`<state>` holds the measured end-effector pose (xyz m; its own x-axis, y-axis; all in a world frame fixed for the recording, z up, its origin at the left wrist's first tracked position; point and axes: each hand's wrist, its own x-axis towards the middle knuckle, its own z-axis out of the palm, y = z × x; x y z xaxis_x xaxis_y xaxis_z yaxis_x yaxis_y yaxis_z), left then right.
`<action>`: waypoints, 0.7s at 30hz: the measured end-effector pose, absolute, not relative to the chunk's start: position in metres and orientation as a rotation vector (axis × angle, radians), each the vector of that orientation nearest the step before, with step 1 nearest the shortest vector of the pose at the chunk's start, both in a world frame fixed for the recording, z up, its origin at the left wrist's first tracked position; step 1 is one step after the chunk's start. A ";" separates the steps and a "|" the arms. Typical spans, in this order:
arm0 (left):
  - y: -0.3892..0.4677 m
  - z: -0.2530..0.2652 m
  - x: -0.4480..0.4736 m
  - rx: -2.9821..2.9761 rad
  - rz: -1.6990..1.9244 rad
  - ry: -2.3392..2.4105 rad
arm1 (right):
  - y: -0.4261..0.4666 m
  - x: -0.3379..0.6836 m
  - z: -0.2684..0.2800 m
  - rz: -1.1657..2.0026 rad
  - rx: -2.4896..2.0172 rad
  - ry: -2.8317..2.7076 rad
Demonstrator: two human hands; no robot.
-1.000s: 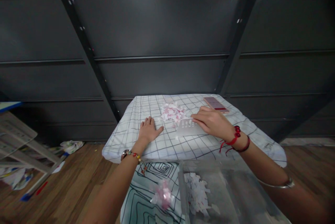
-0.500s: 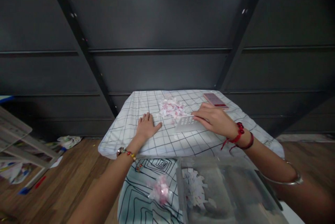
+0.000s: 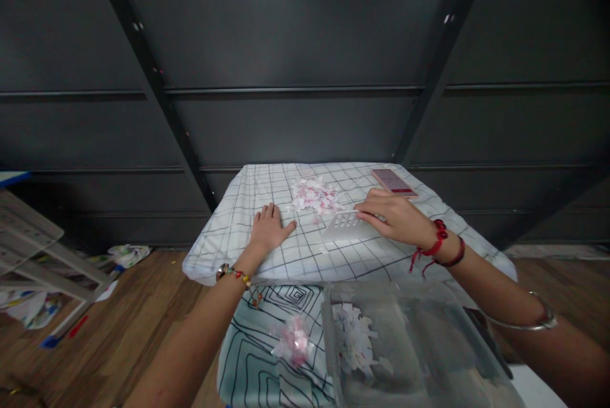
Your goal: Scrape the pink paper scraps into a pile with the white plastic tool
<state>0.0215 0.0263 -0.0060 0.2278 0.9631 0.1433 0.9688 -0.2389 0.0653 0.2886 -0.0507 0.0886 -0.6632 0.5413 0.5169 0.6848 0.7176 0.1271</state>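
Left hand (image 3: pixel 271 230) lies flat on the checked cloth (image 3: pixel 214 249), empty, thumb spread; just beyond it and rightward, the pink-and-white paper pile (image 3: pixel 315 196), between both hands (neither clearly nearer). Now the slotted white sheet (image 3: pixel 339 231), running crosswise at the pile's near side, right end pinched by the right hand (image 3: pixel 395 217), pile ahead and leftward!

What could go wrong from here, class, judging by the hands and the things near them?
The pile is loose bits, so the slotted sheet in the right hand might scatter some if it brushes them.
The phone lies close beyond that hand and could get nudged.
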 end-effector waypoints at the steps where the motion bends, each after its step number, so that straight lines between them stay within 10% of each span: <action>1: 0.027 -0.006 0.021 -2.433 -0.241 -1.915 | -0.050 0.289 0.089 -0.425 -0.941 -2.471; 21: 0.025 -0.005 0.023 -2.398 -0.236 -1.895 | -0.057 0.298 0.091 -0.401 -0.844 -2.561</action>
<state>0.0234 0.0246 -0.0052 0.2248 0.9599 0.1675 0.9716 -0.2338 0.0355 0.2982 -0.0573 0.0909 -0.7315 0.4973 0.4664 0.6161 0.7751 0.1398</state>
